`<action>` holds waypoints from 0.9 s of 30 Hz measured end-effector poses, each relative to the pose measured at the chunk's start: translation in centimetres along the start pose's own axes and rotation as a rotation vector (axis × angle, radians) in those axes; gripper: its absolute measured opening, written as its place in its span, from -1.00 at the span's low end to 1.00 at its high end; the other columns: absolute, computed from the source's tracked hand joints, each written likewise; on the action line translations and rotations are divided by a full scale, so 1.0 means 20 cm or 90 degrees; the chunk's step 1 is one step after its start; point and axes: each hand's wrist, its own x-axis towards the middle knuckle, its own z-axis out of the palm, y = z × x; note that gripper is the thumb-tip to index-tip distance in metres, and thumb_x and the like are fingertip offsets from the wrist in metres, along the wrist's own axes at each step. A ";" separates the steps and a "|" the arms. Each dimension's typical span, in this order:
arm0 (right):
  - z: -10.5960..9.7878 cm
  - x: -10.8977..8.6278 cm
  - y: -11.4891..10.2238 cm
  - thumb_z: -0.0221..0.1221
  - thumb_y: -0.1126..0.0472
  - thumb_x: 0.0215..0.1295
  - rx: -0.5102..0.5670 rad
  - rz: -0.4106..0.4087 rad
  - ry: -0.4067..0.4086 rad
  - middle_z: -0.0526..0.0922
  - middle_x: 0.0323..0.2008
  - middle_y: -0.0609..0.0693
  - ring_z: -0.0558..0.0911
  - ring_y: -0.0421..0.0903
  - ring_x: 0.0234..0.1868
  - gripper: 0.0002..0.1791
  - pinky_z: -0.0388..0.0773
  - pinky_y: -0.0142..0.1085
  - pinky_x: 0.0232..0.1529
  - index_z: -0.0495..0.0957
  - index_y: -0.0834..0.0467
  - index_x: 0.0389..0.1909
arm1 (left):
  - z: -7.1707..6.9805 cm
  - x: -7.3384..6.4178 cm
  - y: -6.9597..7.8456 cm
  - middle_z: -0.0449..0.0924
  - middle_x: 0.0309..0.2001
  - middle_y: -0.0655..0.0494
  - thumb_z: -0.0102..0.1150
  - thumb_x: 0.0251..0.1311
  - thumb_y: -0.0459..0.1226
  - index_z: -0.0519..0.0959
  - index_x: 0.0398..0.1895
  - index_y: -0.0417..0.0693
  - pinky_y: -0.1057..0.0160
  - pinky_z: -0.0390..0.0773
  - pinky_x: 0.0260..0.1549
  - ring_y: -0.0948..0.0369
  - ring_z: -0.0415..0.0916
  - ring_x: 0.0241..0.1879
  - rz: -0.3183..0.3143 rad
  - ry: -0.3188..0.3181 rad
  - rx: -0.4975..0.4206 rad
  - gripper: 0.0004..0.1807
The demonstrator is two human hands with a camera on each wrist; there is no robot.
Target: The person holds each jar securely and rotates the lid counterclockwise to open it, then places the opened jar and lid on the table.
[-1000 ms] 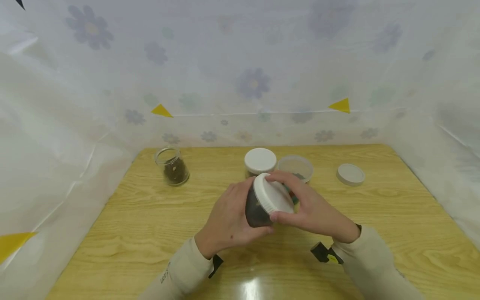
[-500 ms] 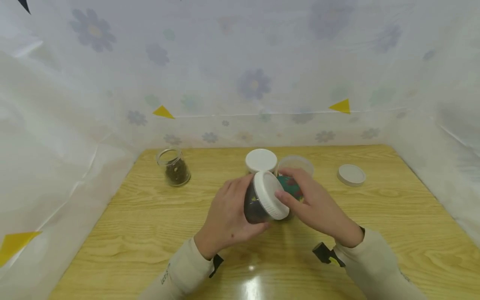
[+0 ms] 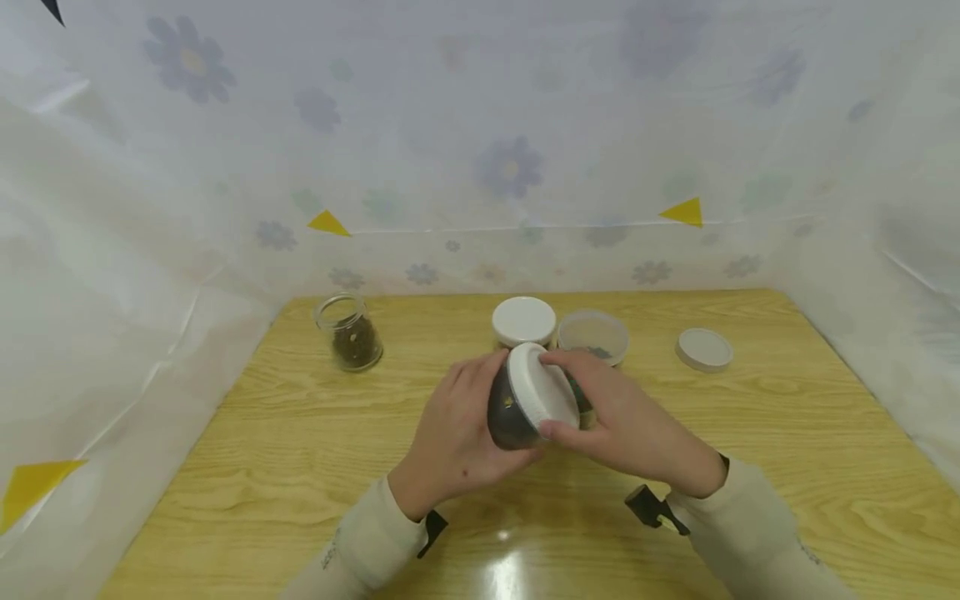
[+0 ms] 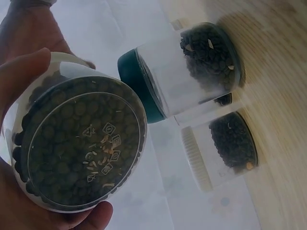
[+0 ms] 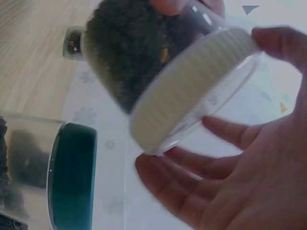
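My left hand [image 3: 457, 433] grips a clear plastic jar [image 3: 506, 412] round its side, tilted with its white ribbed lid [image 3: 546, 385] toward the right. Dark round pellets and a few pale bits show through the jar's base in the left wrist view. On the lid, my right hand [image 3: 626, 412] spreads thumb and fingers across to its rim; the right wrist view has those fingertips [image 5: 144, 165] at the ribbed edge. Just beyond the held jar stands a jar with a green lid [image 4: 139, 86], mostly hidden in the head view.
Behind the hands stand a jar with a white lid [image 3: 523, 319] and a wide-topped clear container [image 3: 592, 333]. An uncovered glass jar [image 3: 356, 342] with dark contents is at the back left. A pale round lid [image 3: 703, 348] lies at the back right of the wooden table [image 3: 300, 450].
The right hand came partly away from the lid half a second ago, its thumb shifting over the top, and now spans the rim again. The left hand keeps its grip on the jar.
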 end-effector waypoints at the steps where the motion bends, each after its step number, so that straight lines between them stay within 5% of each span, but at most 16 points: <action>1: 0.00 0.00 0.01 0.29 -0.05 0.27 -0.002 -0.033 0.005 0.44 0.32 0.06 0.56 -0.01 0.15 -0.27 0.60 -0.14 -0.10 0.26 0.06 0.39 | 0.00 0.00 0.00 0.57 0.14 -0.01 0.57 -0.32 0.14 0.28 0.39 -0.13 0.10 0.54 0.15 0.09 0.54 0.11 -0.003 -0.001 -0.005 0.15; 5: 0.01 0.01 0.03 0.33 0.08 0.22 0.000 -0.108 0.016 0.35 0.39 0.08 0.48 0.05 0.26 -0.26 0.60 -0.02 -0.02 0.25 0.06 0.39 | -0.01 0.00 -0.01 0.56 0.14 -0.02 0.57 -0.31 0.15 0.26 0.40 -0.14 0.11 0.53 0.18 0.10 0.54 0.13 -0.009 -0.010 -0.001 0.16; 14: 0.02 0.00 0.05 0.30 0.05 0.30 0.015 -0.146 0.005 0.23 0.47 0.08 0.34 0.08 0.42 -0.24 0.51 0.08 0.15 0.19 0.01 0.45 | -0.01 -0.02 -0.02 0.56 0.16 0.00 0.59 -0.35 0.13 0.26 0.41 -0.12 0.09 0.52 0.19 0.10 0.53 0.16 -0.018 -0.014 -0.005 0.18; 22: 0.01 0.00 0.07 0.04 0.15 0.51 0.103 -0.119 -0.030 0.17 0.51 0.08 0.27 0.11 0.47 -0.42 0.44 0.17 0.20 0.17 -0.04 0.49 | -0.01 -0.02 -0.03 0.57 0.15 0.01 0.60 -0.37 0.16 0.27 0.40 -0.11 0.11 0.52 0.17 0.11 0.53 0.14 -0.014 -0.007 -0.009 0.19; 27: 0.00 0.01 0.08 -0.14 0.19 0.59 0.168 -0.100 -0.009 0.29 0.46 0.02 0.33 -0.05 0.43 -0.52 0.45 -0.11 0.27 0.22 -0.03 0.46 | -0.01 -0.03 -0.03 0.58 0.13 0.03 0.61 -0.40 0.16 0.29 0.39 -0.09 0.12 0.53 0.14 0.13 0.54 0.12 -0.020 -0.003 -0.013 0.19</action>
